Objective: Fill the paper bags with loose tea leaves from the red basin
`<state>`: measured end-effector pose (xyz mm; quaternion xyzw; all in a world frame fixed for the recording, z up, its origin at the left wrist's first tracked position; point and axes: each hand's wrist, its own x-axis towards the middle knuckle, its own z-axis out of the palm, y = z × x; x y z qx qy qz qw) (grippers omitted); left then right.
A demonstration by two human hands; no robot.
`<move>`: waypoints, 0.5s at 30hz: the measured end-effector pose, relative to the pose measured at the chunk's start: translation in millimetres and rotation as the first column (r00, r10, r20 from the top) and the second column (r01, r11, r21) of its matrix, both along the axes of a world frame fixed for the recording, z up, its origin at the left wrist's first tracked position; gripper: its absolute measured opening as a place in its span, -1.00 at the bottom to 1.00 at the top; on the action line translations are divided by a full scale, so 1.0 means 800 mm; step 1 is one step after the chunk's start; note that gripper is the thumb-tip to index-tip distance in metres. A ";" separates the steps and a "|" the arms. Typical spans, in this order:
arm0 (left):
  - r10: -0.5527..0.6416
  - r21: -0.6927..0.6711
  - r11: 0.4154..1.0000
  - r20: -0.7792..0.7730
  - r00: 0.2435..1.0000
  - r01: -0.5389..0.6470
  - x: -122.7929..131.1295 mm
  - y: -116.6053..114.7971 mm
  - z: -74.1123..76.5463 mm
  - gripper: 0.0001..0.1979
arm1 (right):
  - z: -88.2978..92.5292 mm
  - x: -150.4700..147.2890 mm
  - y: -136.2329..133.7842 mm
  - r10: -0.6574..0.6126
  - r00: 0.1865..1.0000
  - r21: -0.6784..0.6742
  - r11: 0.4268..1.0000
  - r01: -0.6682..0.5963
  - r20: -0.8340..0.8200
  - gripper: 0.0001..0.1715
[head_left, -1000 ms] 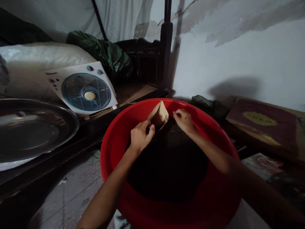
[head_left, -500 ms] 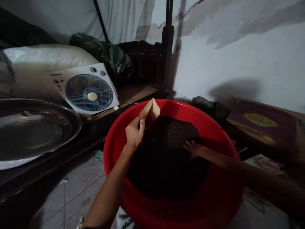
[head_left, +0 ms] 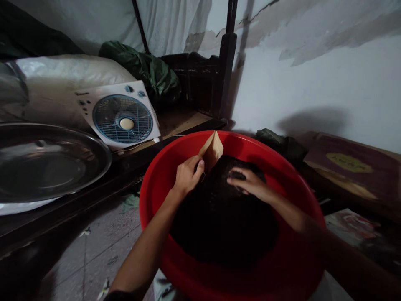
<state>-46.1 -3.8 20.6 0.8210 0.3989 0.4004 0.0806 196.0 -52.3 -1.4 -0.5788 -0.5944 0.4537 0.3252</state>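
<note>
A large red plastic basin (head_left: 153, 196) holds a heap of dark, loose, grainy material (head_left: 225, 221); its kind I cannot make out in the dim light. My left hand (head_left: 189, 172) is closed on a small tan paper bag (head_left: 216, 149), thumb on the near side, with the bag's mouth spread apart and tilted over the heap. To the right of the bag, my right hand (head_left: 250, 184) is just over the heap, its fingers curled around a dark clump of the material. The lower part of the bag is hidden by my left hand and shadow.
A white box fan (head_left: 127, 119) leans against a pale plastic-wrapped bundle (head_left: 75, 75) at left. Nearer is a wide metal basin (head_left: 53, 163). At right lies a maroon box (head_left: 351, 163) with a yellow label. A dark wooden post (head_left: 228, 71) stands behind the red basin.
My right hand has moved left toward the bag, its spread fingers now curled around some dark material. My left hand and the paper bag sit slightly further right in view.
</note>
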 end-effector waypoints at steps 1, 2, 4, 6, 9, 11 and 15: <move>-0.054 0.001 0.999 -0.026 0.998 0.054 0.002 -0.002 -0.001 -0.59 | 0.020 -0.007 0.009 -0.118 0.980 0.084 0.987 0.133 -0.160 -0.54; -0.113 -0.001 0.994 -0.054 0.992 0.113 0.004 -0.003 -0.003 -0.59 | 0.040 -0.014 0.018 -0.194 0.931 0.152 0.956 0.250 -0.310 -0.57; -0.222 -0.005 0.975 -0.118 0.968 0.223 0.010 -0.007 -0.007 -0.58 | 0.071 -0.030 0.038 -0.255 0.807 0.213 0.882 0.420 -0.533 -0.60; -0.269 0.004 0.962 -0.181 0.946 0.274 0.017 -0.010 -0.011 -0.57 | 0.088 -0.045 0.057 -0.268 0.715 0.236 0.820 0.521 -0.646 -0.63; -0.210 0.021 0.975 -0.212 0.954 0.219 0.027 -0.015 -0.016 -0.57 | 0.090 -0.060 0.080 -0.271 0.670 0.299 0.736 0.607 -0.691 -0.68; -0.150 0.025 0.987 -0.192 0.970 0.158 0.033 -0.019 -0.017 -0.58 | 0.082 -0.064 0.093 -0.293 0.662 0.332 0.685 0.649 -0.689 -0.73; -0.070 0.008 0.997 -0.196 0.978 0.073 0.042 -0.024 -0.017 -0.61 | 0.069 -0.053 0.118 -0.332 0.697 0.378 0.653 0.657 -0.636 -0.78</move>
